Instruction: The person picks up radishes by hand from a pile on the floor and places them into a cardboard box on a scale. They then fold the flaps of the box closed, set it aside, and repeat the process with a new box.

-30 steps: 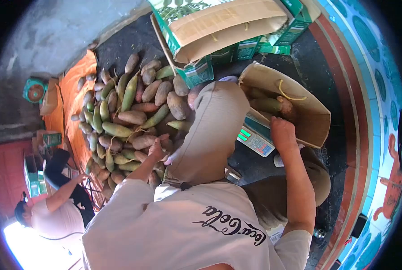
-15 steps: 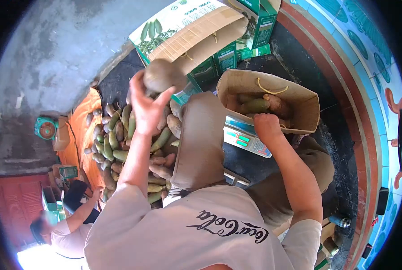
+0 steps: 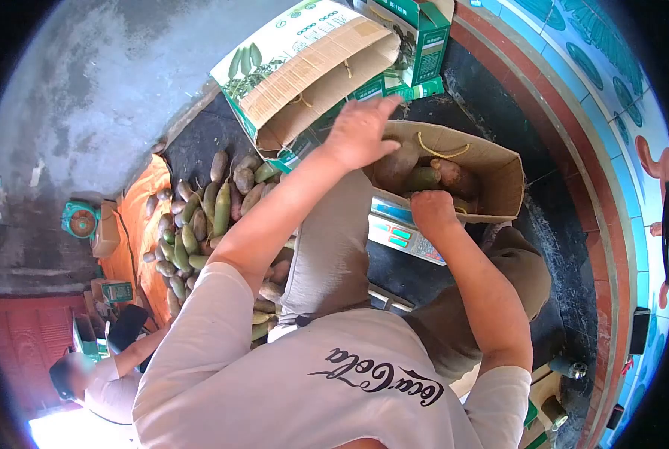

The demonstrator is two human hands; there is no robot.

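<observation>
Vegetables (image 3: 396, 166) sitting in carton (image 3: 503, 183); looks like a placing step.
Scale (image 3: 408, 239) showing near side, right hand (image 3: 432, 211) clenching near rim. Left hand (image 3: 358, 136) hanging released, fingers spread, by carton's left end. Pile (image 3: 220, 211) lying off left. Judgement: any reach inside is needing rim clearance.

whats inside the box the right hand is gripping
A brownish vegetable, a green one and a reddish one show. The box's near wall and these pieces hide what lies deeper.
</observation>
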